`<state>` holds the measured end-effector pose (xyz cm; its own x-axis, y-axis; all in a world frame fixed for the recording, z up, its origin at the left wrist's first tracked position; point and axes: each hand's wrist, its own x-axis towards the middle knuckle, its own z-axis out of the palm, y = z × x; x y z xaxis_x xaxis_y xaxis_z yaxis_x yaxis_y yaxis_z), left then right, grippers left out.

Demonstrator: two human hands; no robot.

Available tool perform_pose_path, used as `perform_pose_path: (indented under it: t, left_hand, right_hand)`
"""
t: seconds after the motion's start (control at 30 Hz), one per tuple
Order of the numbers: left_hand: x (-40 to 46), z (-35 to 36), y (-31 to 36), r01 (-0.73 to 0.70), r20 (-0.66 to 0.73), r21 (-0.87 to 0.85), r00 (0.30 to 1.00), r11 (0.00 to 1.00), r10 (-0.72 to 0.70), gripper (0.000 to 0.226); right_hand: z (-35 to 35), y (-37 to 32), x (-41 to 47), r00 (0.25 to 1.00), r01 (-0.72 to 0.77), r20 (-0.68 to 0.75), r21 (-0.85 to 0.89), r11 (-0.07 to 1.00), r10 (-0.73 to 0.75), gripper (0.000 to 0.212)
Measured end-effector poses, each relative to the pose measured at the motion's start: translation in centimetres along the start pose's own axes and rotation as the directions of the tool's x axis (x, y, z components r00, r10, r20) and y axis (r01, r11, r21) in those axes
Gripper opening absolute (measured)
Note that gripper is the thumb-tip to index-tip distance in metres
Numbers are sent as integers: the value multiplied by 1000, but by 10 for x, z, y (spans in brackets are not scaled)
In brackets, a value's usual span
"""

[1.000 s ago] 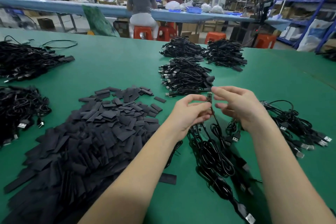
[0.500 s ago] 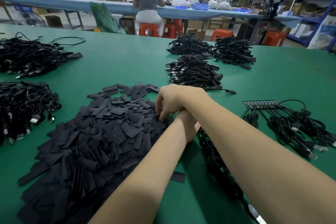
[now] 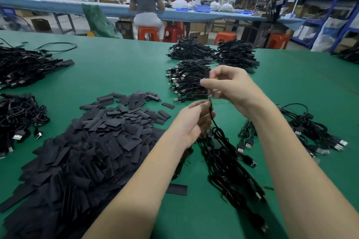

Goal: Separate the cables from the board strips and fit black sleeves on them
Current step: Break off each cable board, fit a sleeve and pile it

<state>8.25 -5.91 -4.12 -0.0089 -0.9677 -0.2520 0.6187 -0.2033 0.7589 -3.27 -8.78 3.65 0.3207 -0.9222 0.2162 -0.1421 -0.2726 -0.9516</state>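
My left hand pinches a black cable just below its small board end, holding it upright above the green table. My right hand is directly above it, its thumb and forefinger pinching a black sleeve over the cable's end. The cable hangs down into a bundle of black USB cables lying between my forearms. A big heap of flat black sleeves lies to the left of my left arm.
More cables on a board strip lie to the right. Piles of cables sit behind my hands, others at the left. A loose sleeve lies near my left forearm. People sit at a far bench.
My right hand has come back from the sleeve heap on the left, now holding a sleeve above the cable end. My left hand has lifted the cable end into view.
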Motion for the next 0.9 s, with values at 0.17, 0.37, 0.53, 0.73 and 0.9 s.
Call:
perform_pose_path:
  t: [0.17,0.37,0.53,0.73,0.9]
  left_hand:
    - [-6,-5,16,-46,186,193,983,980,10,8]
    - [-13,-5,24,-99,273,406,962,909,-17,16]
    - [-13,-5,24,-104,291,415,956,904,-24,14]
    - [-15,-5,24,-97,296,389,955,916,-25,15]
    - [-14,-6,24,-104,288,396,957,913,-16,10]
  right_hand:
    - [-30,28,-35,981,-158,-32,433,887,191,32]
    - [-31,58,-47,970,-166,-24,658,734,241,20]
    - [-25,60,-48,977,-116,-49,690,714,207,26]
    - [-23,61,-49,973,-85,-78,752,654,216,17]
    - [-23,59,-49,973,-58,-97,774,631,208,15]
